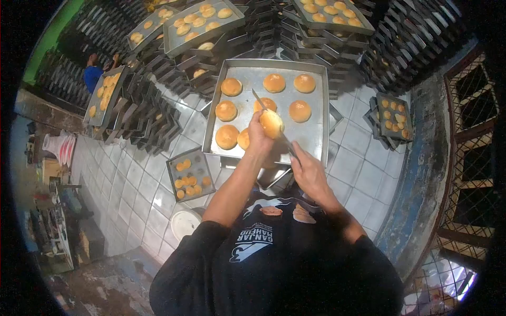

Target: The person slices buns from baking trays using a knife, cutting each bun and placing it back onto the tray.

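My left hand (258, 136) grips a round golden bun (271, 124), held tilted above a metal baking tray (316, 134). Closed around the dark handle of a long knife (288, 143) is my right hand (309, 174). The blade runs up and left across the bun, its tip showing beyond the far side; whether it is inside the bun or behind it I cannot tell. Several glossy buns, such as a bun (300, 111) on the right, lie spaced out on the tray. One bun (243, 139) is partly hidden by my left hand.
Stacked trays with buns stand beyond, including a tray (204, 23) at the upper left and another tray (337, 15) at the upper right. A smaller tray (191, 175) rests on the tiled floor (134, 181) near a white lid (185, 225). Far left is a person in blue (93, 75).
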{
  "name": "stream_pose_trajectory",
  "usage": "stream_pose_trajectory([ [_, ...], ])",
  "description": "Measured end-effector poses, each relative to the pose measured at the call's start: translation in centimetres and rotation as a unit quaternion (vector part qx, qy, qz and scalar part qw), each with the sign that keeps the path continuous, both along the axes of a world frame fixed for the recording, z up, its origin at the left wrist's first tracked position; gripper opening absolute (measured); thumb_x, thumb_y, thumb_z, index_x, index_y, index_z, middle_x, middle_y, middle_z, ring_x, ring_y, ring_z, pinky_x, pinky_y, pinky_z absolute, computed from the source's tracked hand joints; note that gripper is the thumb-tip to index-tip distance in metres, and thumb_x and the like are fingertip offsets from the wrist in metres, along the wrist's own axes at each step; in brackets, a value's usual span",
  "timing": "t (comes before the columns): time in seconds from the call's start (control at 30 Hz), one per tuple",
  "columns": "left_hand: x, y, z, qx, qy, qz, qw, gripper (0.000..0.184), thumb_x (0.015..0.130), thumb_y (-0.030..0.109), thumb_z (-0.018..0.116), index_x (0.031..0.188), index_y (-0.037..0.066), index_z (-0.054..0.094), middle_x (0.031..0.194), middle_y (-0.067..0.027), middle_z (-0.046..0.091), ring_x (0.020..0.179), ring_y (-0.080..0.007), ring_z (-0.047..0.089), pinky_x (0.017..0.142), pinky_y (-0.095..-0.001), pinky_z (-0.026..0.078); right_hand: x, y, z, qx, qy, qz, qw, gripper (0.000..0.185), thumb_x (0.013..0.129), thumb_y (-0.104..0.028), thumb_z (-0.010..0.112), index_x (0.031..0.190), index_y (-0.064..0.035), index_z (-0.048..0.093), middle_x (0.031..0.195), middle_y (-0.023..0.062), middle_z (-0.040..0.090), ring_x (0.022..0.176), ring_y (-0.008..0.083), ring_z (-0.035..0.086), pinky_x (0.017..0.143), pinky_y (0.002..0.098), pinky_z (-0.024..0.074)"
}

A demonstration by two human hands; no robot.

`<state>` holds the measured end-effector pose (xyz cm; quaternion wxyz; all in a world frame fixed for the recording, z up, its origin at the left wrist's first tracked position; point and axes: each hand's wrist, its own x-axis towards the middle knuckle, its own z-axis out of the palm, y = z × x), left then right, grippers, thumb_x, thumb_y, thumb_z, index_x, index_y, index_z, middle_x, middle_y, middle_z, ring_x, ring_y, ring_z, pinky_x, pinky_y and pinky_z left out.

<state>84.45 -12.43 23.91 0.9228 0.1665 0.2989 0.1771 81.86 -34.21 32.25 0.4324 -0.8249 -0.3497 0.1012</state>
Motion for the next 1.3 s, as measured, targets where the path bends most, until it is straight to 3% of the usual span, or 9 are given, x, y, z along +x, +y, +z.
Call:
stream_pose_trajectory([
  [0.37,0.3,-3.4,0.9,0.041,0.052,-0.002,0.998,0.032,0.106,0.034,0.045,0.116,0.007,0.061,0.099,-0.0096,0.070,0.087,-0.0254,0.069,0.080,-0.0449,0.058,1.1,0.1,-1.8,0.012,0.047,-0.024,0.999,0.045,0.099,-0.012,0.061,0.140,0.0053,0.055,0.113,0.0341,0.066,0.106,0.0487,0.066,0.090,0.0481,0.0520],
  [0.47,0.9,-1.3,-0.4,0.009,-0.006,-0.020,1.000,0.034,0.107,0.035,0.045,0.118,0.007,0.061,0.100,-0.0086,0.070,0.091,-0.0262,0.070,0.082,-0.0461,0.059,0.2,-1.9,-1.1,0.008,0.038,-0.013,0.999,0.046,0.099,-0.013,0.060,0.141,0.0049,0.054,0.114,0.0334,0.067,0.104,0.0490,0.066,0.090,0.0487,0.0526],
  [0.6,0.3,-1.6,0.2,0.017,0.031,-0.029,0.999,0.038,0.109,0.040,0.043,0.123,0.008,0.059,0.105,-0.0086,0.070,0.096,-0.0268,0.070,0.085,-0.0476,0.058,-1.2,-4.6,-1.9,0.008,0.067,-0.018,0.998,0.047,0.100,-0.015,0.059,0.142,0.0046,0.054,0.115,0.0330,0.067,0.104,0.0497,0.066,0.089,0.0484,0.0529],
  [0.8,0.6,-4.2,-0.6,0.038,0.043,-0.013,0.998,0.049,0.110,0.050,0.038,0.129,0.008,0.056,0.113,-0.0101,0.068,0.101,-0.0279,0.069,0.089,-0.0480,0.058,1.3,-0.2,-1.9,-0.013,0.115,-0.043,0.992,0.046,0.100,-0.014,0.060,0.142,0.0056,0.053,0.111,0.0340,0.068,0.103,0.0498,0.067,0.090,0.0484,0.0528],
  [1.03,0.3,-2.2,0.2,0.003,0.044,-0.049,0.998,0.054,0.109,0.055,0.038,0.131,0.009,0.056,0.116,-0.0096,0.069,0.110,-0.0282,0.068,0.096,-0.0495,0.056,-1.6,-4.7,-2.0,0.000,0.118,-0.026,0.993,0.046,0.100,-0.015,0.060,0.142,0.0045,0.054,0.112,0.0338,0.068,0.101,0.0486,0.068,0.089,0.0477,0.0534],
  [1.1,0.2,-3.7,0.2,0.016,0.055,-0.048,0.997,0.055,0.109,0.055,0.037,0.132,0.009,0.056,0.117,-0.0101,0.069,0.110,-0.0284,0.068,0.096,-0.0496,0.056,-1.8,-4.7,-3.8,0.006,0.132,-0.059,0.989,0.049,0.100,-0.016,0.060,0.146,-0.0001,0.053,0.088,0.0233,0.072,0.083,0.0298,0.073,0.078,0.0374,0.0542],
  [1.2,0.1,-5.3,-1.3,0.025,0.064,-0.054,0.996,0.056,0.110,0.055,0.035,0.132,0.009,0.056,0.119,-0.0110,0.069,0.109,-0.0287,0.068,0.095,-0.0492,0.055,-0.2,-1.8,-4.9,0.008,0.142,-0.060,0.988,0.050,0.101,-0.016,0.060,0.147,-0.0007,0.052,0.087,0.0213,0.072,0.082,0.0257,0.073,0.077,0.0369,0.0543],
  [1.23,0.1,-5.4,-1.5,0.023,0.061,-0.059,0.996,0.056,0.110,0.055,0.034,0.132,0.009,0.056,0.121,-0.0114,0.069,0.109,-0.0290,0.068,0.095,-0.0487,0.055,0.1,-1.1,-4.8,0.009,0.143,-0.061,0.988,0.050,0.101,-0.016,0.060,0.147,-0.0007,0.052,0.087,0.0213,0.072,0.082,0.0257,0.073,0.077,0.0369,0.0543],
  [1.3,0.0,-5.3,-1.5,0.005,0.067,-0.061,0.996,0.056,0.110,0.056,0.033,0.132,0.009,0.056,0.121,-0.0116,0.069,0.108,-0.0292,0.068,0.094,-0.0487,0.055,0.6,-0.1,-4.6,0.019,0.173,-0.062,0.983,0.049,0.099,-0.015,0.062,0.144,0.0036,0.052,0.096,0.0342,0.067,0.091,0.0459,0.070,0.083,0.0466,0.0529],
])
